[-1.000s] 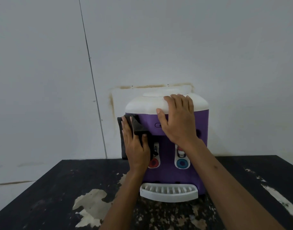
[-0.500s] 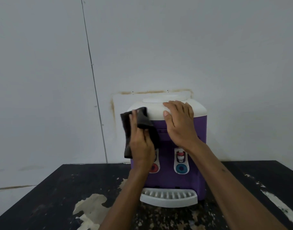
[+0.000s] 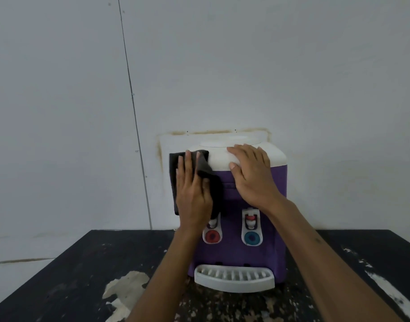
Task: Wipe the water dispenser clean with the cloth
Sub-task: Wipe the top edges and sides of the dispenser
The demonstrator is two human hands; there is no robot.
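A purple water dispenser point(image 3: 264, 256) with a white top, a red and a blue tap button and a white drip tray point(image 3: 234, 278) stands on a black table against the wall. My left hand point(image 3: 193, 196) presses a dark cloth point(image 3: 206, 168) flat against the dispenser's upper left front corner, fingers straight; a fold of the cloth lies over my thumb side. My right hand point(image 3: 252, 175) rests flat on the white top and upper front, fingers spread.
The black table point(image 3: 59, 275) has worn, pale patches of peeled surface near its front. A grey-white wall point(image 3: 222, 66) stands directly behind the dispenser, with a stained rectangular mark around it. A thin vertical seam runs down the wall at the left.
My left hand has slid the cloth upward from the purple front's left side to the edge of the white top. My right hand has stayed on the top.
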